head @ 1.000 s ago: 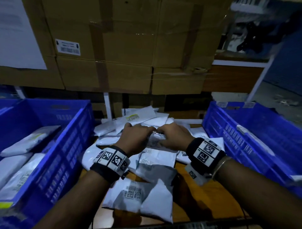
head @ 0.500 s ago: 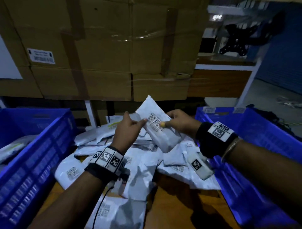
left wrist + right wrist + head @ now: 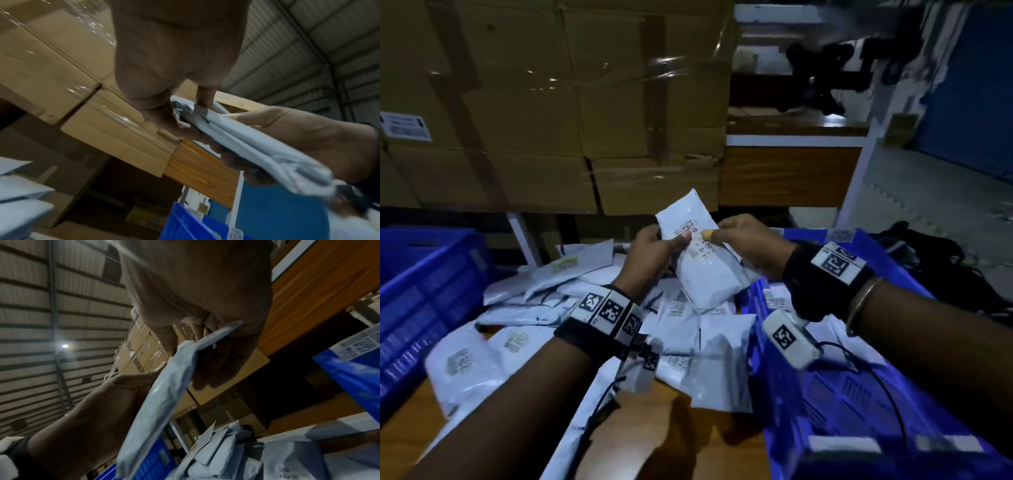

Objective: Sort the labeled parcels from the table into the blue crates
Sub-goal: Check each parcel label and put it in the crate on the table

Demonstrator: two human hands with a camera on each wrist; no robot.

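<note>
Parcel (image 3: 705,263), a white poly mailer, is up off the heap, label side toward the head camera, tilted, lower end over the near-left corner of the right blue crate (image 3: 859,394). Left hand (image 3: 654,257) pinches its left edge, thumb on the label; right hand (image 3: 750,246) pinches the right edge, thumb on the front and fingers behind.

Progress, my read: early to mid. A big heap of parcels (image 3: 592,308) remains on the wooden table (image 3: 674,438). Left blue crate (image 3: 424,291) is cut off, contents not visible; the right crate shows a little white inside, unclear what.

Versus a second ago: both hands were down in the heap; half a second ago the mailer was already raised. Now it sits slightly higher and further right, and the head view has swung right.
</note>
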